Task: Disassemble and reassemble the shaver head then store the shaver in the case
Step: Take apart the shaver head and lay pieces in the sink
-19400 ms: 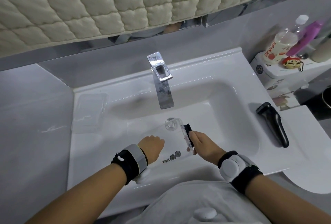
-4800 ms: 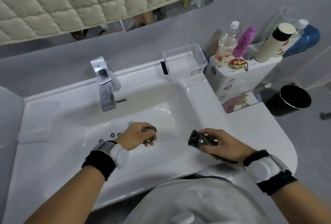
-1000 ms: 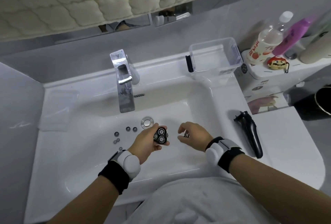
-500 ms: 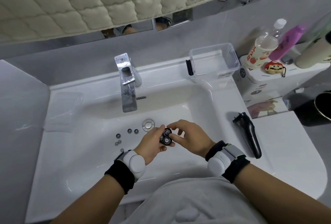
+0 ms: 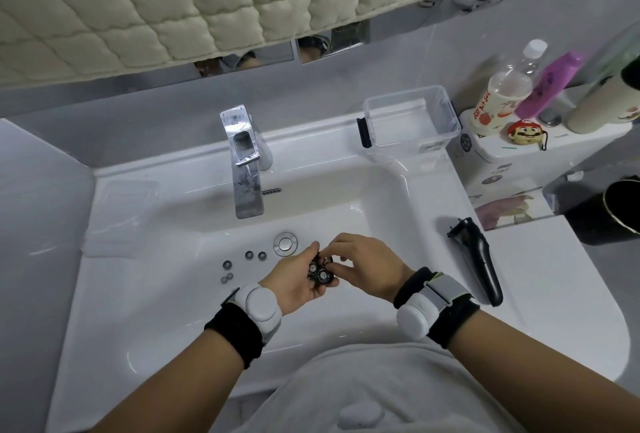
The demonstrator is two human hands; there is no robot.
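Note:
My left hand (image 5: 298,278) grips the black shaver head (image 5: 321,273) over the sink basin, its round cutter openings facing up. The fingertips of my right hand (image 5: 363,268) pinch at the top of the head; whatever small part they hold is hidden. Several small round cutter parts (image 5: 249,254) lie on the basin floor left of the drain (image 5: 285,244). The black shaver body (image 5: 479,259) lies headless on the sink's right ledge. The clear plastic case (image 5: 410,121) stands open at the back right corner, its clear lid (image 5: 121,214) on the left ledge.
A chrome faucet (image 5: 244,162) stands behind the basin. Bottles (image 5: 505,90) and a small figure (image 5: 526,131) sit on the white toilet tank at right. A black bin (image 5: 616,211) is on the floor far right. A quilted cover hangs above.
My right hand moved left from beside the shaver head onto it and now pinches at its top. My left hand kept hold of the head.

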